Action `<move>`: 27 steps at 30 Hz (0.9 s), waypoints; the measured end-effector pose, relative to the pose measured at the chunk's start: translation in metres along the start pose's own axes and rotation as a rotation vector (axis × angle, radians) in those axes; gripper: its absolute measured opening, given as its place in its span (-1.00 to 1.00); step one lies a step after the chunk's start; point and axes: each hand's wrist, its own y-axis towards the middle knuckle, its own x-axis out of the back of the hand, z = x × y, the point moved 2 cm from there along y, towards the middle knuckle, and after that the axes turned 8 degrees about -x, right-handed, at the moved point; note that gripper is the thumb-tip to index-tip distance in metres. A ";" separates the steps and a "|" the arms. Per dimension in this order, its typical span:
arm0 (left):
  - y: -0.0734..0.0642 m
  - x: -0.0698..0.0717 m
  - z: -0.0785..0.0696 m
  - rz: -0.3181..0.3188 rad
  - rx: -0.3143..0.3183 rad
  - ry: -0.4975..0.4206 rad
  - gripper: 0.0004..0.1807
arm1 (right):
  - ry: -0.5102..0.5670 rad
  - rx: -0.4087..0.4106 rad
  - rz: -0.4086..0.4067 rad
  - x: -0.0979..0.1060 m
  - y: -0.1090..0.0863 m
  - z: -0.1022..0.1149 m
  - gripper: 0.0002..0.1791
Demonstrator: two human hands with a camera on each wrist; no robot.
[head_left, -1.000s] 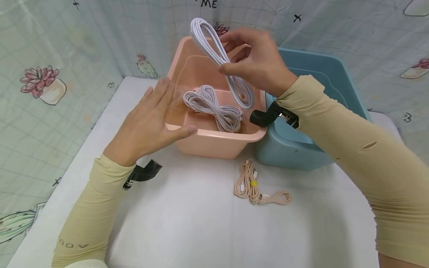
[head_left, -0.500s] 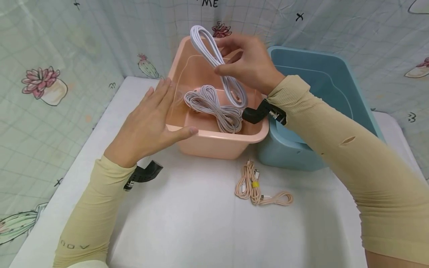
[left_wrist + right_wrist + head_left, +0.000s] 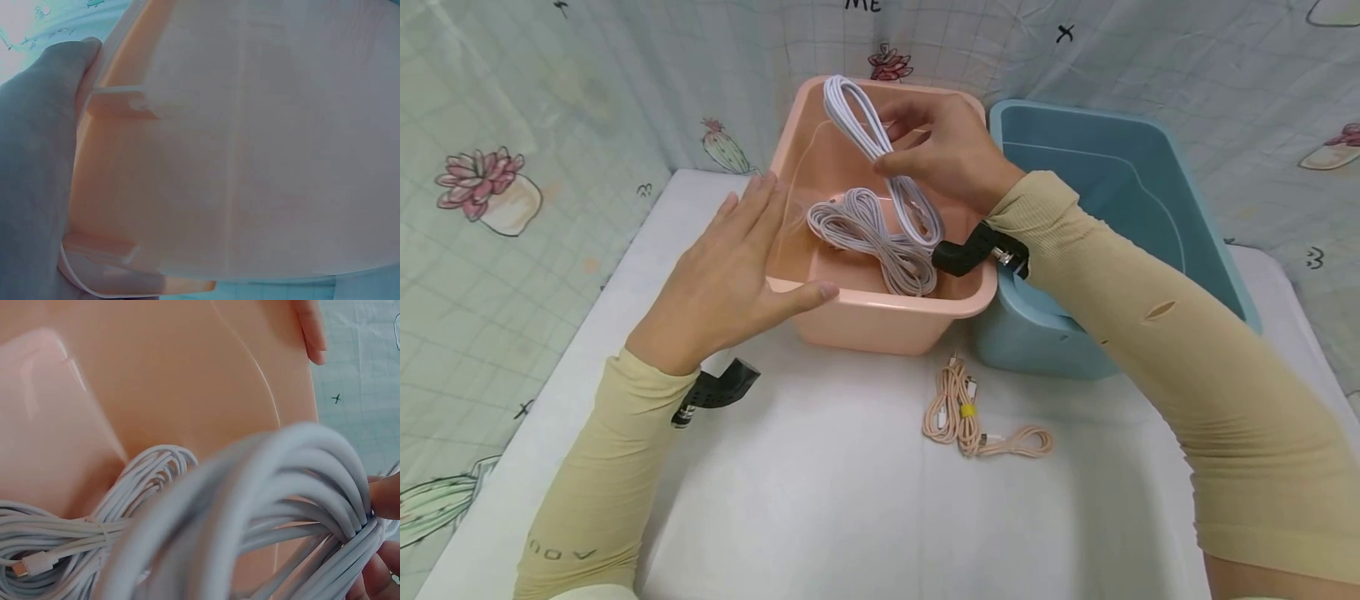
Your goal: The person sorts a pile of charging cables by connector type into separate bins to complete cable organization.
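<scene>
My right hand (image 3: 943, 150) pinches a coiled white cable (image 3: 856, 117) by its middle, over the peach bin (image 3: 895, 304). The coil hangs tilted, its lower loop inside the bin's opening. In the right wrist view this white cable (image 3: 300, 481) fills the front, with fingers closed round it at the right edge. Below it, on the bin's floor, lies a bundle of white cables (image 3: 865, 237); a small connector (image 3: 34, 565) shows on it. My left hand (image 3: 715, 275) rests flat with straight fingers on the bin's left front rim, thumb along the front edge.
A blue bin (image 3: 1112, 150) stands right beside the peach one. On the white table (image 3: 850, 483) in front lie several beige cables (image 3: 958, 408), one bundle tied with a yellow band. A patterned cloth (image 3: 550, 83) hangs behind and at the left.
My right hand has moved left and down with the white cable, bringing the coil lower into the peach bin's opening. The left hand has stayed on the rim.
</scene>
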 end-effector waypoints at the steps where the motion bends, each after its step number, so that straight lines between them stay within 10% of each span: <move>1: 0.000 0.000 0.000 0.000 -0.001 0.000 0.17 | -0.001 -0.007 0.008 0.000 0.000 -0.001 -0.49; 27: 0.000 0.002 0.000 -0.002 0.002 -0.002 0.19 | -0.153 -0.160 0.130 -0.004 -0.001 -0.003 -0.39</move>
